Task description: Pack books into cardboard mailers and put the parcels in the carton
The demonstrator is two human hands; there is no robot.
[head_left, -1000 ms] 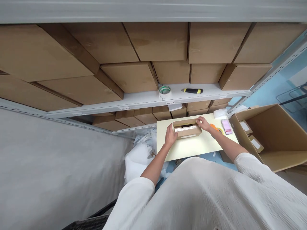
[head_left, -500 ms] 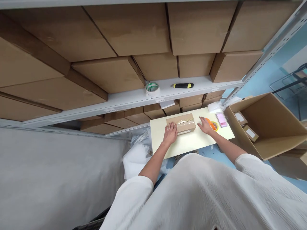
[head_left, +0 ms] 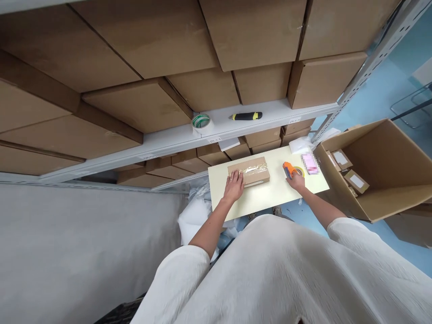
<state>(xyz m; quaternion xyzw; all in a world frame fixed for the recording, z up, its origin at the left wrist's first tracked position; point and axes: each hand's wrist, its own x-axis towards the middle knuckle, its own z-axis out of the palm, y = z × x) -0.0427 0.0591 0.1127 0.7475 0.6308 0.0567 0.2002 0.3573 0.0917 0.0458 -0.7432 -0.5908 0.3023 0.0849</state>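
Observation:
A small brown cardboard box (head_left: 252, 170) with clear tape across its top lies closed on the pale yellow tabletop (head_left: 270, 195). My left hand (head_left: 233, 186) rests flat on the box's left end, fingers spread. To the right, my right hand (head_left: 297, 181) closes around an orange tape dispenser (head_left: 289, 168) that sits on the tabletop. A blurred pink item (head_left: 309, 164) lies just beyond the dispenser.
A metal shelf (head_left: 236, 123) behind the table carries a roll of tape (head_left: 201, 121) and a black and yellow utility knife (head_left: 247, 116), with stacked brown cartons above and below. A large open carton (head_left: 374, 166) holding small boxes stands at the right. White packing material (head_left: 194, 216) lies on the floor at the left.
The small box's flaps went from open to closed flat. My right hand left the box and moved right onto the orange tape dispenser. My left hand stayed at the box's left end.

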